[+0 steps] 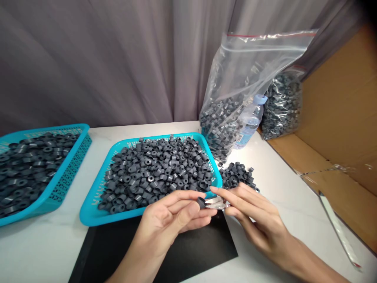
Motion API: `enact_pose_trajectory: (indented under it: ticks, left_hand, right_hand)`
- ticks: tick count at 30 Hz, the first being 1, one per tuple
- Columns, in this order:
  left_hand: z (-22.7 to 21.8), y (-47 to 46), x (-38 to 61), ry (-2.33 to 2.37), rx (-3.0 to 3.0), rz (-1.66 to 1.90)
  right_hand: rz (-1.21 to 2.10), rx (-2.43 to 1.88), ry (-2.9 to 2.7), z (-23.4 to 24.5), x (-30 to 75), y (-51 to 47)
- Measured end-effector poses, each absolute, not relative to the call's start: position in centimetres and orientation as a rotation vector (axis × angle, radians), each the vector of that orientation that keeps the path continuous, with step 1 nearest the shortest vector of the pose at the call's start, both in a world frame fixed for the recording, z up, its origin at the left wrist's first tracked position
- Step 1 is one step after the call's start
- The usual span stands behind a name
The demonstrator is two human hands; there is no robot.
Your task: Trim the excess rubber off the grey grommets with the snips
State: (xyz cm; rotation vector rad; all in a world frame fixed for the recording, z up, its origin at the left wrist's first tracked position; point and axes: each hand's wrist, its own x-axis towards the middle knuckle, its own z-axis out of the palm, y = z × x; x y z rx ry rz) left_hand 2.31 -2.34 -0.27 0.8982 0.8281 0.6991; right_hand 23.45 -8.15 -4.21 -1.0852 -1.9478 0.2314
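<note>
My left hand pinches one small dark grey ring between thumb and fingers, just in front of the middle turquoise basket. My right hand is closed on a thin silvery blade-like tool whose tip touches that ring. Both hands hover over a black mat on the white table. The basket is heaped with several grey rings of the same kind.
A second turquoise basket of rings sits at the left. A loose pile of rings lies right of the middle basket. Two clear zip bags with rings and a water bottle stand behind. A cardboard box lines the right edge.
</note>
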Motion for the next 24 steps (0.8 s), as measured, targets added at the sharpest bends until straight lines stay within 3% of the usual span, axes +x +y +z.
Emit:
enact_pose_trajectory:
  ticks: [15, 24]
  left_hand:
    - [-1.1, -2.6, 2.9, 0.845, 0.875, 0.678]
    - [0.1, -2.8, 2.2, 0.909, 1.169, 0.614]
  right_hand:
    - [0.516, -1.164, -1.62, -3.8, 21.5, -8.6]
    - [0.528, -1.198, -1.638, -4.1, 22.3, -8.1]
